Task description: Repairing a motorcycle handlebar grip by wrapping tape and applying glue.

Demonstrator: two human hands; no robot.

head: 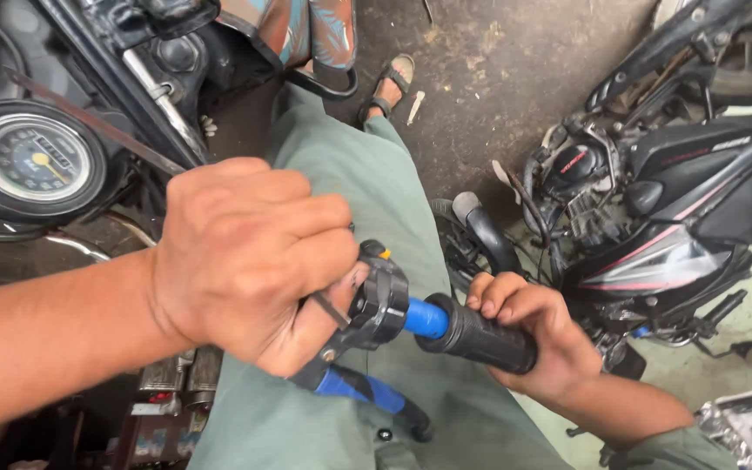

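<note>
While the left hand (245, 261) is closed in a tight fist around the black switch housing (379, 300), knuckles up and forearm coming from the left, the right hand (533, 335) wraps the black grip (478, 335) from the right. A blue tube (426, 318) shows between housing and grip. The blue lever (363, 390) hangs below, over the green trousers (376, 183). A speedometer (32, 157) is far left.

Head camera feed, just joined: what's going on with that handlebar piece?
The left hand clamps the black plastic switch housing and its blue-tipped lever. The right hand grips the black rubber throttle grip, with a blue tube showing between. The assembly sits over the person's green-trousered lap, with motorcycles on both sides.
</note>
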